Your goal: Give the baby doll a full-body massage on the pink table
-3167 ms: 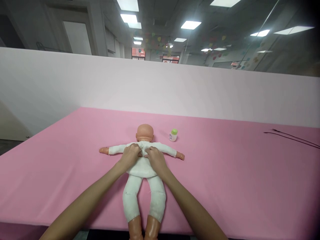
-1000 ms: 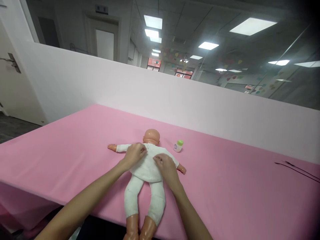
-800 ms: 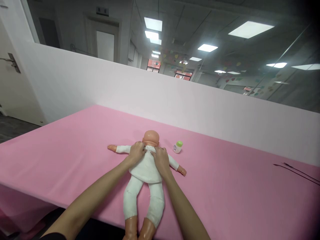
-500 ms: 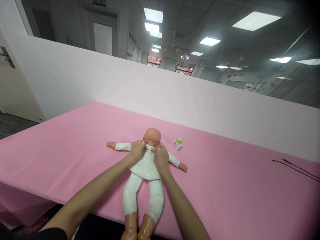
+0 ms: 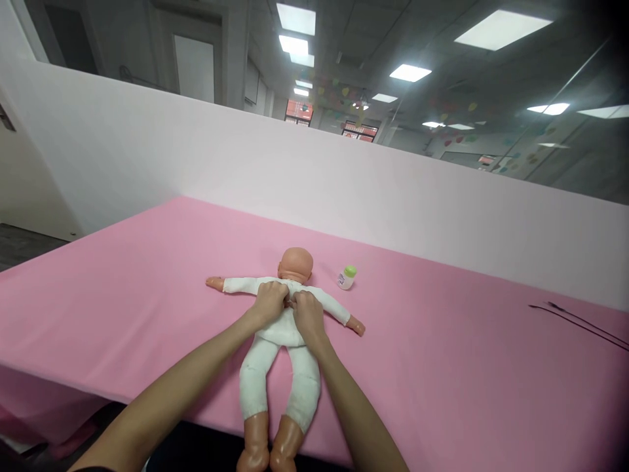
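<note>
A baby doll [image 5: 296, 262] in white cloth lies on the pink-covered table [image 5: 422, 341], its head away from me, arms spread and feet at the near edge. Only the back of its bald head shows. My left hand [image 5: 271, 301] and my right hand [image 5: 308, 314] are closed on the white cloth [image 5: 282, 328] at the upper back, knuckles up and fingertips nearly meeting. A small jar [image 5: 346, 278] with a green lid stands right of the doll's head.
Two thin dark cords or sticks [image 5: 580, 319] lie at the table's far right. A white low wall [image 5: 314, 177] with glass above it runs behind the table. A door [image 5: 29, 170] is at the left.
Both hands have moved from just below the doll's neck a little down its back and closer together. The camera view has shifted slightly.
</note>
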`<state>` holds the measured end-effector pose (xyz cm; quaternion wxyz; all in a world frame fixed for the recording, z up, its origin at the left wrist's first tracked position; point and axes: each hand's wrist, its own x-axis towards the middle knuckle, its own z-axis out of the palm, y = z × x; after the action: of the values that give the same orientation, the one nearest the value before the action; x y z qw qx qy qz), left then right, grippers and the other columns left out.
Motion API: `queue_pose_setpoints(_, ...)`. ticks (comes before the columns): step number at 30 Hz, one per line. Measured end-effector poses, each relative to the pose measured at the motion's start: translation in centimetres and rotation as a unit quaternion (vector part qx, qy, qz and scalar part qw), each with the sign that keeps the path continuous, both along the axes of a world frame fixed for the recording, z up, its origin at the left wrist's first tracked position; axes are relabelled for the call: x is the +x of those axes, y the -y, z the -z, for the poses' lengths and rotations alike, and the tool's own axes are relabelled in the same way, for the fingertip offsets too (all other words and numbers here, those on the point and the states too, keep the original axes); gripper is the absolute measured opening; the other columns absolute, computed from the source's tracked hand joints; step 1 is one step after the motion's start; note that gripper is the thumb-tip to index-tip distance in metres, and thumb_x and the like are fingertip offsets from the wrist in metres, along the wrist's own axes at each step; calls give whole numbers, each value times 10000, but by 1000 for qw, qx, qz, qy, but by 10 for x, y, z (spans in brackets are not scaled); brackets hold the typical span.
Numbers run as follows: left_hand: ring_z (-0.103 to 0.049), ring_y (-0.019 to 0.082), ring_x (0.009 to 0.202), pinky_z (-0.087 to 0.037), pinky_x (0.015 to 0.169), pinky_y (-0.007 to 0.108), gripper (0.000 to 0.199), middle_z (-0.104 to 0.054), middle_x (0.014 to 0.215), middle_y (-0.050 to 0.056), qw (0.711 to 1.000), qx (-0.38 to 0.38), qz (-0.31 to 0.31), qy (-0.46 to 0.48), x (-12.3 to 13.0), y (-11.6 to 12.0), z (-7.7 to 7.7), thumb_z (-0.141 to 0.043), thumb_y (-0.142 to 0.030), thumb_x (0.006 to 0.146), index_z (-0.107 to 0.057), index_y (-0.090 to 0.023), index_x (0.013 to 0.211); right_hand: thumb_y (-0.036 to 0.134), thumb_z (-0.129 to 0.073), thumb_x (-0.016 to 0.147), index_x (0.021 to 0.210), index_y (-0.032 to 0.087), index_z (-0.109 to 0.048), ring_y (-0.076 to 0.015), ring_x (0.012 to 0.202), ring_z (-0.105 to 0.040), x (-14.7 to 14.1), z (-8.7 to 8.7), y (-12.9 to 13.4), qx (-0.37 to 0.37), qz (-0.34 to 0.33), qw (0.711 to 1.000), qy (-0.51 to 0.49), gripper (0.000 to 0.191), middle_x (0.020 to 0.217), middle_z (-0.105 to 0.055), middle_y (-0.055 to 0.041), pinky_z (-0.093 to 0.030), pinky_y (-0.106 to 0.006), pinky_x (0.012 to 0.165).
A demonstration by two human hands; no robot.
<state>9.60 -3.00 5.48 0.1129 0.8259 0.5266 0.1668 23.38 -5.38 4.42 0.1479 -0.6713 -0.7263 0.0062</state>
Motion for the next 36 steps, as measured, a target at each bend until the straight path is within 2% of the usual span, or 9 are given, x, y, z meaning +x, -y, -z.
queue_pose_setpoints(4,-643,243,932,-402,719,336,194,-736,964,75,1000,-1,10,18,-11,11,-7,-565,-242,937,-751,-190,948,189,-530,996,908,183,-703,-189,908,-639,8,-9,17,5,-31,998,-46,195,979,-725,-58,-418,-265,767)
queue_pose_setpoints(8,-639,219,997,-415,731,311,180,-711,1094,57,997,16,57,42,-24,34,-14,-561,-191,934,-733,-208,984,159,-549,982,1118,185,-694,-208,1144,-603,14,-20,46,16,-70,990,-122,201,1240,-678,-84,-425,-278,935)
queue_pose_setpoints(12,-623,218,869,-397,681,323,217,-697,942,82,999,13,43,-12,-20,43,-8,-515,-145,919,-712,-191,840,157,-530,986,958,200,-706,-216,1004,-621,2,-17,55,-16,-74,995,-61,184,1054,-705,-67,-427,-286,811)
queue_pose_setpoints(17,-595,226,742,-376,671,361,269,-683,785,95,999,10,9,-49,-5,32,2,-475,-91,883,-695,-181,758,102,-445,991,845,187,-694,-220,864,-613,-13,-4,39,-27,-21,998,51,301,912,-706,-83,-374,-313,706)
queue_pose_setpoints(21,-621,235,776,-376,671,360,260,-706,829,95,999,14,19,-39,-12,38,-4,-486,-128,913,-701,-179,776,173,-489,1007,824,194,-696,-214,888,-633,-5,-13,44,-32,-35,999,-21,276,909,-721,-66,-381,-297,697)
queue_pose_setpoints(24,-639,240,829,-397,670,351,213,-726,914,75,999,23,38,-5,-25,58,-11,-514,-171,921,-709,-209,845,190,-552,994,1009,194,-708,-208,1035,-646,7,-26,66,-31,-61,991,-118,156,1078,-732,-59,-429,-282,813)
queue_pose_setpoints(26,-645,260,883,-410,661,355,182,-728,953,69,998,24,53,-2,-31,73,-13,-542,-164,897,-705,-236,860,159,-586,970,1093,198,-693,-218,1110,-633,12,-30,82,-35,-76,989,-125,168,1164,-713,-63,-438,-290,867)
queue_pose_setpoints(33,-661,285,906,-452,665,377,299,-714,881,110,995,12,41,-92,-18,88,8,-474,-63,889,-728,-205,821,61,-513,957,790,199,-663,-221,887,-621,-2,5,96,-5,-51,999,7,264,890,-693,-47,-437,-324,760)
queue_pose_setpoints(36,-672,277,898,-464,686,371,325,-719,868,119,994,15,45,-101,-17,90,10,-448,-44,900,-742,-170,843,46,-483,953,776,193,-660,-230,882,-615,-3,17,93,19,-49,999,-10,290,877,-693,-61,-447,-339,782)
